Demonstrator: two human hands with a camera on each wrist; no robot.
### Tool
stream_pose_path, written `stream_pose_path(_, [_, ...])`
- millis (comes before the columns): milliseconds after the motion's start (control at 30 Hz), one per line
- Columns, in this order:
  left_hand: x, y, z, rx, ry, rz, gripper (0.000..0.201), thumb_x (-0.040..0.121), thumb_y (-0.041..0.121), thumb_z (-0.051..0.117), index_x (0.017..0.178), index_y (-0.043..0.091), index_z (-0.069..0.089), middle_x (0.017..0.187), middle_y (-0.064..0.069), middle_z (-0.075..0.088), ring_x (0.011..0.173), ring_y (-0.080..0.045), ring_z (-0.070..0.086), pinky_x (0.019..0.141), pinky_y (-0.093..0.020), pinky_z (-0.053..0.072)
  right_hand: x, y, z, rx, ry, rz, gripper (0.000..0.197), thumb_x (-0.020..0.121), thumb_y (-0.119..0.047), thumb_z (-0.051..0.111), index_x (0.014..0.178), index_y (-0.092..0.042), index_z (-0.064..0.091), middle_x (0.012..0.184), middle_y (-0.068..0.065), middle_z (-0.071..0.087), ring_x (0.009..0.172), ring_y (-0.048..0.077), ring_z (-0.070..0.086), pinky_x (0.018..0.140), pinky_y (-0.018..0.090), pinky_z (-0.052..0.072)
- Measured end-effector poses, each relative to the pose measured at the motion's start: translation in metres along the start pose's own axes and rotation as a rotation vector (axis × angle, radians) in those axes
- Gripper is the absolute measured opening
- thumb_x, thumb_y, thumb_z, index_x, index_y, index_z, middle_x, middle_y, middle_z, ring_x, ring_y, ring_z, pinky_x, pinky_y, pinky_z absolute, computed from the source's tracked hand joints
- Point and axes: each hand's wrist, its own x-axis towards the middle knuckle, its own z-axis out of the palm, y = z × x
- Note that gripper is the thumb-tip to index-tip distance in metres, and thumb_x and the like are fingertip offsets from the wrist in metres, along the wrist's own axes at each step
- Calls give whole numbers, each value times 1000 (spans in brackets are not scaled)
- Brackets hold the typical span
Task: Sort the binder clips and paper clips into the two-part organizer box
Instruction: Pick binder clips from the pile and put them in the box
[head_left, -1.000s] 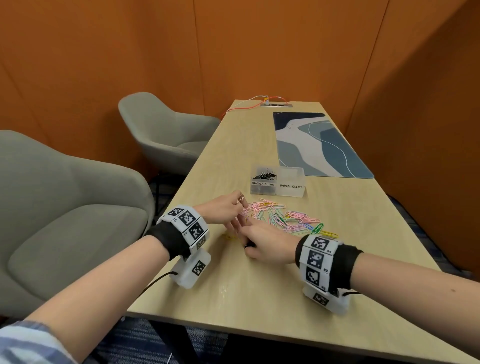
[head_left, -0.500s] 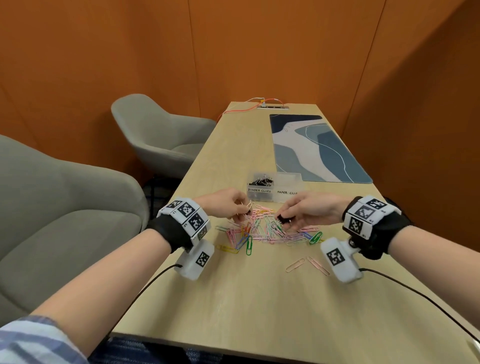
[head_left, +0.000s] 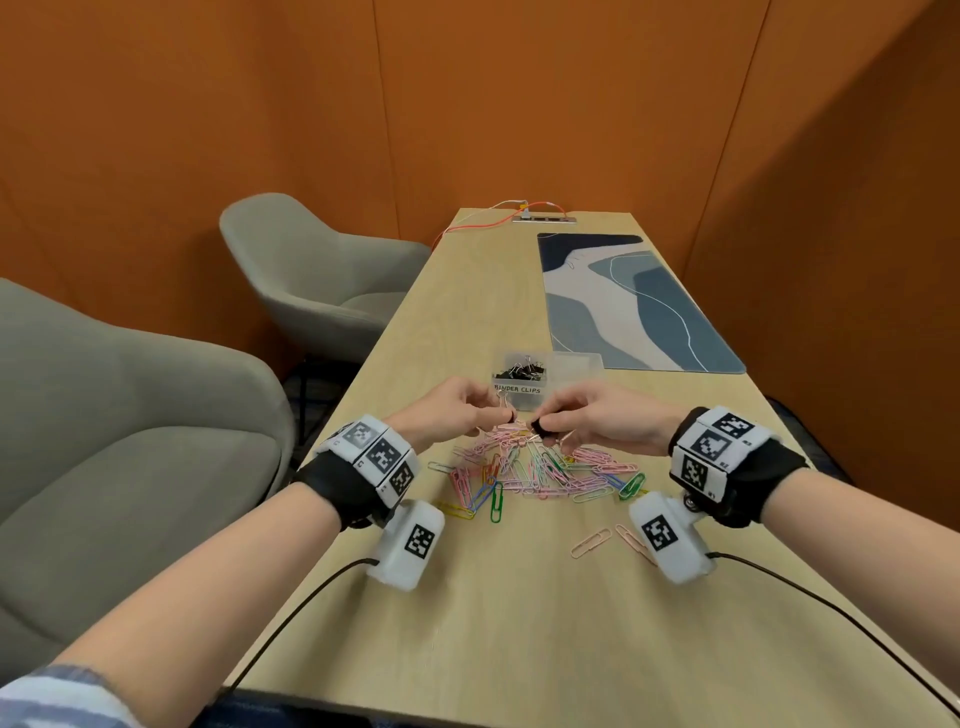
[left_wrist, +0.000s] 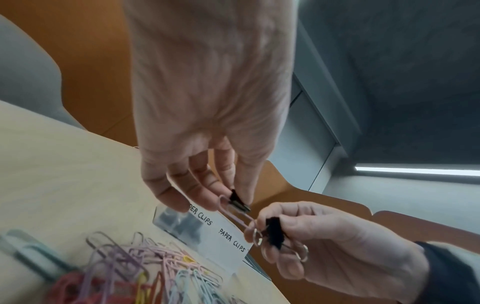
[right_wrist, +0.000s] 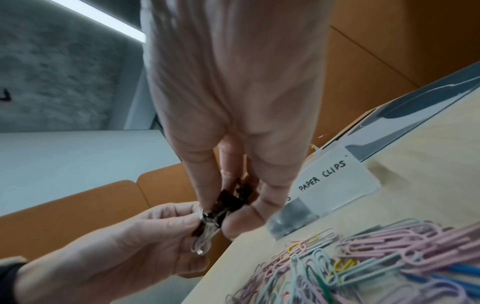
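Above the pile of coloured paper clips (head_left: 540, 475), my left hand (head_left: 501, 415) pinches a small black binder clip (left_wrist: 237, 200) between thumb and fingertips. My right hand (head_left: 544, 431) pinches a second black binder clip (left_wrist: 272, 230), also seen under its fingertips (right_wrist: 230, 202). A pink paper clip (left_wrist: 233, 215) bridges the two binder clips between the hands. Just behind the hands stands the clear two-part organizer box (head_left: 576, 364). Its left part, labelled BINDER CLIPS, holds several black binder clips (head_left: 522, 370). The part labelled PAPER CLIPS (right_wrist: 322, 179) looks empty.
Two stray pink paper clips (head_left: 592, 543) lie on the wooden table (head_left: 519, 623) near my right wrist. A blue patterned desk mat (head_left: 634, 306) lies behind the box. Cables (head_left: 483, 223) sit at the far end. Grey chairs (head_left: 322, 280) stand to the left.
My right hand has lifted off the table by the pile and swung right with a black binder clip. Both hands now meet in front of the box.
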Motion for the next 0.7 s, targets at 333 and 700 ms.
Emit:
stream_pose_path(333, [-8,-2,-8,-160,-47,-38,11,84,8,68,80,15,61,66,4,65,56,-2,60,62,-17,46,0,-6,11,-36,-44,-47,24,89,1,55,108,16,59,85,16,60,74,16,58,63,14,52])
stream_pose_path(700, [-7,2,-3,-323,45,-82,18,81,8,72,71,17,60,67,-2,67,57,-7,64,62,-19,49,0,-6,16,-229,12,-118,20,89,-6,60,104,1,68,92,15,66,78,16,60,66,13,51])
